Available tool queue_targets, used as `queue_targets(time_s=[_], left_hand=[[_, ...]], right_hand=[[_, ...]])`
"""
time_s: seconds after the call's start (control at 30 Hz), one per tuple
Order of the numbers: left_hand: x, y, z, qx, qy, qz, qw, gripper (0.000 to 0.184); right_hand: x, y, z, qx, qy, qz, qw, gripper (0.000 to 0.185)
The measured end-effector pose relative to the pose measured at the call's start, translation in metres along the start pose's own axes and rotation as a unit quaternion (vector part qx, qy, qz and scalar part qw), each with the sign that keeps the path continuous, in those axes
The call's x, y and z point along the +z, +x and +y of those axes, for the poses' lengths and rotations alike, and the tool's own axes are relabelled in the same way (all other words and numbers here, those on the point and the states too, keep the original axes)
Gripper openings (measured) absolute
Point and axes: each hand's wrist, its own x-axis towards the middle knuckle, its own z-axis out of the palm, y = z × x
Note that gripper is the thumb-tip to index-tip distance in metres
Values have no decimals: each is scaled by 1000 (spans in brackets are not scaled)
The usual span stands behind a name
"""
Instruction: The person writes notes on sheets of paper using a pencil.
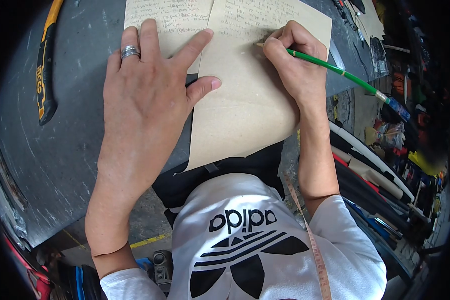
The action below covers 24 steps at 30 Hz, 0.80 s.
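While the R hand (297,62) grips a green pencil (335,69) w/ its tip at the brown paper (250,95), the L hand (147,85) is flat-ish, fingers spread, holding nothing, pressed on the sheets' L side. Paper's on the dark table (75,150), handwriting up top, bottom edge hanging over toward the white shirt (245,200). Yellow/black cutter (46,70) lies far L.

Green pencil (342,73), tilted, over handwritten tan paper (245,110)
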Motion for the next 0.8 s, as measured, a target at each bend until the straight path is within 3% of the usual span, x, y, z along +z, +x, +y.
queue_targets(time_s=[0.23, 0.47, 0.8], left_hand=[[-4, 2, 3, 3, 8, -2, 1000, 64], [-5, 4, 2, 18, 45, 6, 999, 61], [-3, 6, 2, 11, -29, 5, 1000, 67]], right_hand=[[2, -1, 6, 28, 98, 47, 994, 19], [6, 3, 1, 84, 313, 142, 935, 12], [10, 4, 5, 74, 223, 115, 965, 13]])
